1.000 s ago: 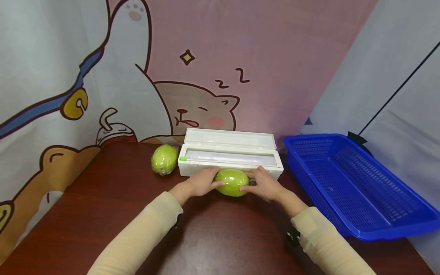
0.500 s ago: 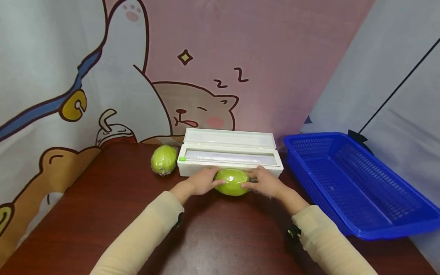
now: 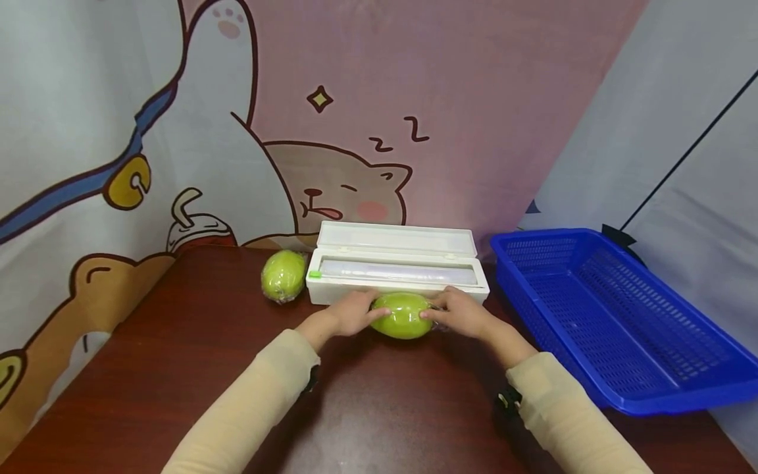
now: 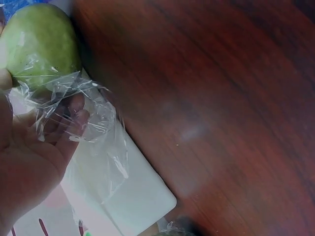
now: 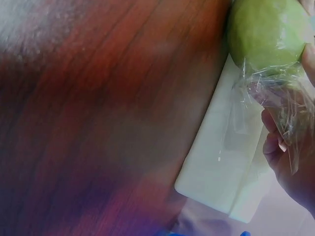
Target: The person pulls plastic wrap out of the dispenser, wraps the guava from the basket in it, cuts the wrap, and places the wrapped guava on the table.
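Note:
A green oval fruit [image 3: 403, 317] in clear cling film lies sideways between both hands, just in front of a long white cling film box [image 3: 331, 291]. My left hand [image 3: 352, 313] grips its left end, thumb across the front and other fingers behind. On the opposite end, my right hand [image 3: 465, 313] holds it the same way. Loose, crumpled film [image 4: 101, 110] bunches at the left fingers in the left wrist view. More gathered film [image 5: 275, 91] bunches at the right fingers in the right wrist view. The fruit's back side is hidden in the head view.
The box's lid [image 3: 397, 238] stands raised, showing a film roll [image 3: 397, 270] and a green slider [image 3: 315, 274] inside. Left of the box sits a second wrapped green fruit [image 3: 283, 276]. A blue plastic basket [image 3: 568, 355] stands to the right. Behind the table hangs a printed curtain [image 3: 474, 99].
Both hands stay on the fruit in nearly the same place. The right thumb has shifted slightly to the right along it.

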`<state>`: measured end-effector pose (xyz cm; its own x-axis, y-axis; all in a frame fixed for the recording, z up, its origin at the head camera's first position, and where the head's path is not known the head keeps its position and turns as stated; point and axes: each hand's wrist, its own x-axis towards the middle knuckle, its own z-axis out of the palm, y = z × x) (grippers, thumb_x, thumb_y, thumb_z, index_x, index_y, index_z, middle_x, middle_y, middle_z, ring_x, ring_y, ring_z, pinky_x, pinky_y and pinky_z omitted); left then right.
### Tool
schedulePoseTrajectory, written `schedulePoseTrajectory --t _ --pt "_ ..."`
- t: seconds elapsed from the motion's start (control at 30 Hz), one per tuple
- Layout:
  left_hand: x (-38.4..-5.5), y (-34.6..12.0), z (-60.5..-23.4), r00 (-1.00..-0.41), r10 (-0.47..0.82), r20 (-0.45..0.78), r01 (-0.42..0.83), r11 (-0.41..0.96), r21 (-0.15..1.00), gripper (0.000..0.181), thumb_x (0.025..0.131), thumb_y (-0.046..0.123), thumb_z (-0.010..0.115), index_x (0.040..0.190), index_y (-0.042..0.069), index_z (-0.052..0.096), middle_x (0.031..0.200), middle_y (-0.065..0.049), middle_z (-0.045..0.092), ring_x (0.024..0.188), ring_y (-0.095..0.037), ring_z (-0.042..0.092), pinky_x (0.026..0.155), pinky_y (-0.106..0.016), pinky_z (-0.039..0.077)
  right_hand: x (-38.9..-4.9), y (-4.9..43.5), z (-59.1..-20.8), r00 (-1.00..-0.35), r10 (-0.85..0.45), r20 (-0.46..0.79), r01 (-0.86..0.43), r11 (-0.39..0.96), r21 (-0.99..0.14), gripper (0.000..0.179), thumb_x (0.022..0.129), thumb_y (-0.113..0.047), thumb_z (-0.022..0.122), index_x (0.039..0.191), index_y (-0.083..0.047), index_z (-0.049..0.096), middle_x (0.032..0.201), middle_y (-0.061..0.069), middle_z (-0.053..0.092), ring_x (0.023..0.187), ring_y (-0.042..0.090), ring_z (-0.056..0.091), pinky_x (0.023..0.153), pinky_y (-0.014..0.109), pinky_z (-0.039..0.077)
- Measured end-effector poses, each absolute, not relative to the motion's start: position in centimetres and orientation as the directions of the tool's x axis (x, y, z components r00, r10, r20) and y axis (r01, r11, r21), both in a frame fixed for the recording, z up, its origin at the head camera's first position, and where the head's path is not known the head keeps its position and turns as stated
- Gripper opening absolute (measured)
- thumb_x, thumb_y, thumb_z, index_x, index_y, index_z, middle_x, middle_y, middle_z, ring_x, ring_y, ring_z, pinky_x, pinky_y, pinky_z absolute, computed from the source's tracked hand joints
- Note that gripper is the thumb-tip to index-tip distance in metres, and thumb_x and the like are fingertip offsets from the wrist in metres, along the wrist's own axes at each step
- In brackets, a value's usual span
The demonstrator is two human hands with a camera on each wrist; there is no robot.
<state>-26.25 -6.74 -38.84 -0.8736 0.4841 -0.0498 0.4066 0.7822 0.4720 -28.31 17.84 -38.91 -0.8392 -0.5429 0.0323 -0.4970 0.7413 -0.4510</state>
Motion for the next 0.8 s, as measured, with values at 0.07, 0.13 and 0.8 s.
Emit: schedulePoseTrajectory --t 0.07,0.13,0.8 --pt "-26.2 -6.7 -38.9 -0.873 0.485 -0.053 0.404 0.780 0.477 0.049 0.098 0.037 0.045 0.133 0.003 0.047 0.129 -0.016 0.056 0.123 -0.031 0.050 0.105 -0.040 0.039 -28.3 17.8 -38.9 -0.838 -0.545 0.029 -0.499 0.742 -0.447 0.029 0.087 -0.039 0.063 0.073 -0.015 0.071 0.062 -0.003 0.052 0.070 0.010 0.046 0.063 0.024 0.039" --pt "-26.3 -6.8 -39.0 -0.870 0.491 -0.043 0.413 0.774 0.480 0.049 0.098 0.037 0.045 0.134 0.003 0.047 0.130 -0.016 0.056 0.124 -0.031 0.050 0.105 -0.040 0.039 -28.2 17.8 -38.9 -0.834 -0.551 0.040 -0.510 0.741 -0.436 0.030 0.087 -0.039 0.062 0.072 -0.015 0.071 0.061 -0.005 0.053 0.069 0.009 0.046 0.064 0.024 0.039" --pt "-26.7 -7.0 -39.5 -0.862 0.504 -0.059 0.421 0.775 0.471 0.053 0.096 0.039 0.047 0.135 0.004 0.044 0.132 -0.015 0.055 0.124 -0.030 0.049 0.107 -0.040 0.038 -26.4 19.4 -37.5 -0.782 -0.548 0.297 -0.623 0.705 -0.338 0.044 0.083 -0.020 0.070 0.119 0.002 0.061 0.113 0.018 0.065 0.105 0.033 0.059 0.090 0.048 0.048"
